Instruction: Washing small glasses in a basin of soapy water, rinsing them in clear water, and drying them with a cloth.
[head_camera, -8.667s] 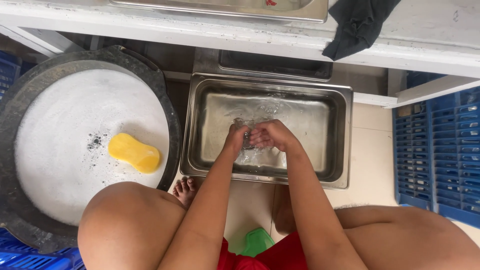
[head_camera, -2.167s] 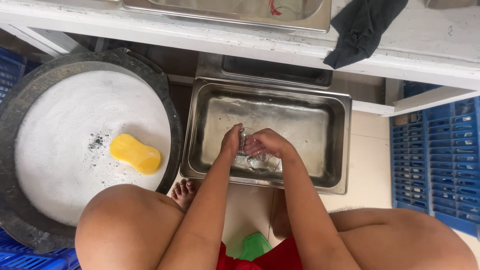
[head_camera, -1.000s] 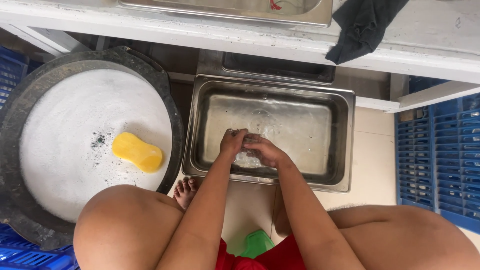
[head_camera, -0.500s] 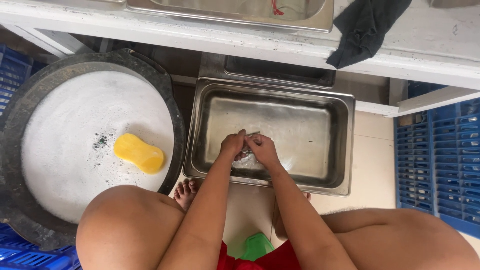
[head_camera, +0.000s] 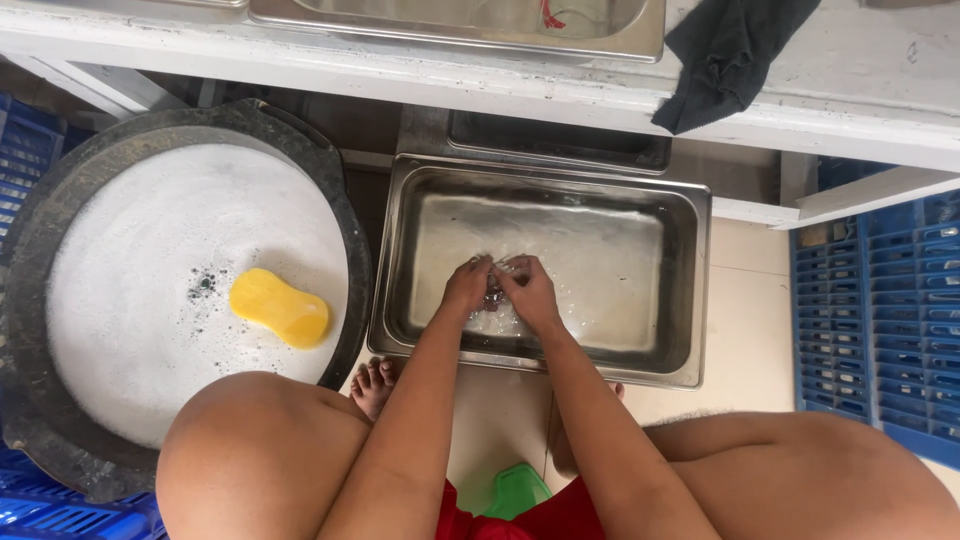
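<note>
**Two hands rinsing a small object in a steel pan**

Head view. At frame centre, the left hand (head_camera: 468, 288) and the right hand (head_camera: 530, 292) meet over the near side of a rectangular steel pan (head_camera: 690, 290) that holds shallow water. Both grips are closed together around a small glinting object (head_camera: 493, 296); only a sliver of it shows between the fingers, so its kind cannot be told. The object sits in the water at the lower middle of the pan, just inside the near wall.

To the left of the pan, touching its rim, stands a large round black basin (head_camera: 345, 240) filled with white foam. A yellow sponge (head_camera: 279, 307) floats on the foam toward the basin's right side, well apart from the hands.

Along the top of the frame runs a white counter (head_camera: 400, 80) with a steel sink (head_camera: 480, 20) set into it. A dark cloth (head_camera: 725, 55) hangs over the counter's edge at upper right. Blue plastic crates (head_camera: 880, 320) fill the right edge. The person's bare knees occupy the lower frame, with a green item (head_camera: 515, 490) between them.
</note>
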